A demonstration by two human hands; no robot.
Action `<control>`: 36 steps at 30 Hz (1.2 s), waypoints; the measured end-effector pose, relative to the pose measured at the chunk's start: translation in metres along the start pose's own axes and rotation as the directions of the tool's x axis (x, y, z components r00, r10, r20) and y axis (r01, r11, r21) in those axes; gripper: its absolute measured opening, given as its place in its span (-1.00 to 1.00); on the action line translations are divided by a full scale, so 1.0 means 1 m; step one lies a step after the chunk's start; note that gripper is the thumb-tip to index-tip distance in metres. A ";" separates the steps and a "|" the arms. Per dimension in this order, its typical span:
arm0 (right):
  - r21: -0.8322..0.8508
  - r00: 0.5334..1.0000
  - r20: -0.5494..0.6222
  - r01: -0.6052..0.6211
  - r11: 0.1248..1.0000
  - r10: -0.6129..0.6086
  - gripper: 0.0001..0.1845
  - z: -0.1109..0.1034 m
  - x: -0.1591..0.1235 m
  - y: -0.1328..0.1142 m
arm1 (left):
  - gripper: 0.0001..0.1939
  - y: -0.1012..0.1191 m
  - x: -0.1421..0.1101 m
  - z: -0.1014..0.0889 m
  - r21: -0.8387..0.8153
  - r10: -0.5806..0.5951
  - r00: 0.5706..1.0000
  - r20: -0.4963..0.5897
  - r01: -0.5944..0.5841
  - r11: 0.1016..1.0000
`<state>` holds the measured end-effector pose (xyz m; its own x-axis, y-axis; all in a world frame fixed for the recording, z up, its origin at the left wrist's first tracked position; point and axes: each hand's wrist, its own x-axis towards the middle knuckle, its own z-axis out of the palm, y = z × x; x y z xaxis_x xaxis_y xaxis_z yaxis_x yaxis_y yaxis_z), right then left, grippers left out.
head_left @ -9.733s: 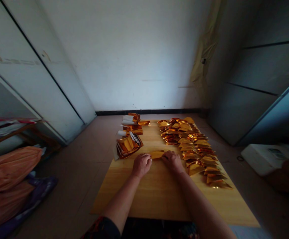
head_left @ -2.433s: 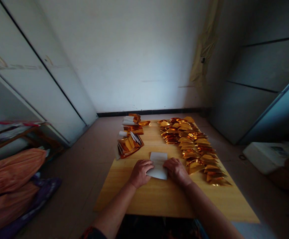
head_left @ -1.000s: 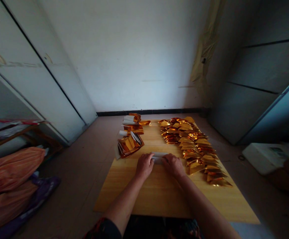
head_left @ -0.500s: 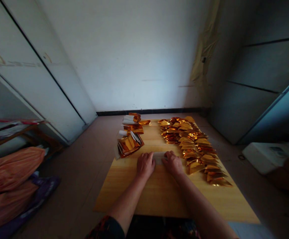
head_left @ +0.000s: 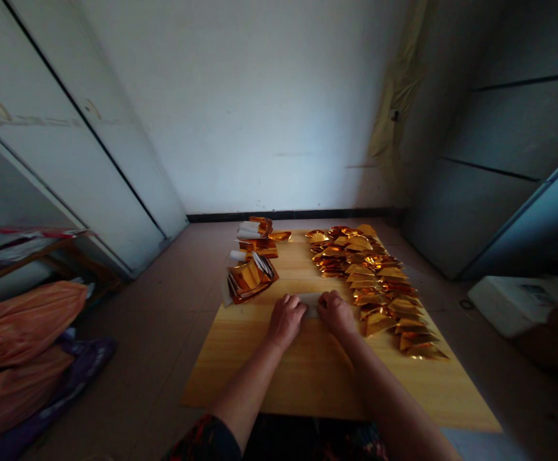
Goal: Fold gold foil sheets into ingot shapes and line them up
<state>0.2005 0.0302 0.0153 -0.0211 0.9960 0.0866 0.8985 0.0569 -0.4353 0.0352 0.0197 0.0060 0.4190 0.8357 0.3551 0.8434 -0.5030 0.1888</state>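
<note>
My left hand (head_left: 286,318) and my right hand (head_left: 335,312) are side by side on a light wooden board (head_left: 317,378), fingers curled and pressed down on a narrow folded strip of pale paper (head_left: 311,301) between them. Only a small piece of the strip shows. To the left of my hands lies a fanned stack of gold foil sheets (head_left: 250,280). On the right a long pile of folded gold foil pieces (head_left: 375,288) runs from the far end of the board toward me.
More foil sheets and white rolls (head_left: 255,238) lie at the board's far left. White cabinet doors (head_left: 67,166) stand at left, orange and purple bags (head_left: 24,346) on the floor. A white box (head_left: 519,301) sits at right.
The gold piece held earlier is gone. A flat white sheet under my hands has been folded down to a narrow strip, and my hands have drawn closer together over it.
</note>
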 end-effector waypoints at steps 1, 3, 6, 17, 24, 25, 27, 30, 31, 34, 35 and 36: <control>0.002 1.000 -0.003 -0.003 1.000 0.003 -0.88 0.000 0.000 0.000 | -0.76 0.000 0.000 0.001 -0.008 0.020 1.000 0.008 -0.020 1.000; 0.007 1.000 -0.001 -0.010 1.000 0.010 -0.88 0.000 0.000 0.000 | -0.75 -0.001 0.000 0.005 -0.019 0.030 1.000 0.010 -0.029 0.999; 0.015 1.000 0.009 -0.010 1.000 0.010 -0.87 0.000 0.000 0.002 | -0.76 -0.003 -0.002 0.008 -0.062 0.019 1.000 -0.022 -0.021 0.998; 0.158 0.985 0.081 0.140 0.977 -0.154 -0.63 -0.008 0.000 0.016 | -0.75 -0.006 -0.005 0.005 -0.143 0.051 0.997 -0.057 -0.059 0.988; 0.126 0.957 0.157 0.227 0.966 -0.245 -0.62 -0.012 -0.006 0.015 | -0.69 -0.019 -0.004 0.008 -0.208 0.041 0.993 -0.112 -0.064 0.976; 0.118 0.954 0.168 0.230 0.966 -0.248 -0.62 -0.013 -0.006 0.014 | -0.67 -0.021 -0.004 0.008 -0.234 0.029 0.993 -0.116 -0.056 0.971; 0.107 0.951 0.188 0.227 0.968 -0.244 -0.62 -0.015 -0.006 0.013 | -0.60 -0.023 -0.003 0.008 -0.276 -0.004 0.993 -0.122 -0.030 0.961; 0.098 0.943 0.223 0.230 0.968 -0.246 -0.66 -0.015 -0.003 0.013 | -0.53 -0.024 -0.003 0.008 -0.310 -0.043 0.993 -0.112 0.006 0.951; 0.095 0.940 0.230 0.235 0.967 -0.251 -0.66 -0.015 -0.002 0.013 | -0.52 -0.024 -0.004 0.007 -0.320 -0.044 0.994 -0.102 0.009 0.948; 0.086 0.942 0.229 0.233 0.969 -0.247 -0.68 -0.014 0.000 0.012 | -0.52 -0.023 -0.006 0.005 -0.345 -0.049 0.994 -0.096 0.012 0.938; 0.080 0.944 0.229 0.227 0.971 -0.239 -0.68 -0.015 -0.001 0.010 | -0.54 -0.022 -0.007 0.005 -0.350 -0.052 0.993 -0.104 0.012 0.937; 0.070 0.946 0.230 0.217 0.974 -0.228 -0.68 -0.015 -0.001 0.009 | -0.55 -0.022 -0.007 0.005 -0.351 -0.055 0.992 -0.116 0.011 0.936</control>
<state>0.2149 0.0284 0.0252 -0.3254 0.9453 -0.0250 0.8396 0.2766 -0.4676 0.0156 0.0258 -0.0049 0.3301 0.8311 0.4475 0.6765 -0.5390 0.5019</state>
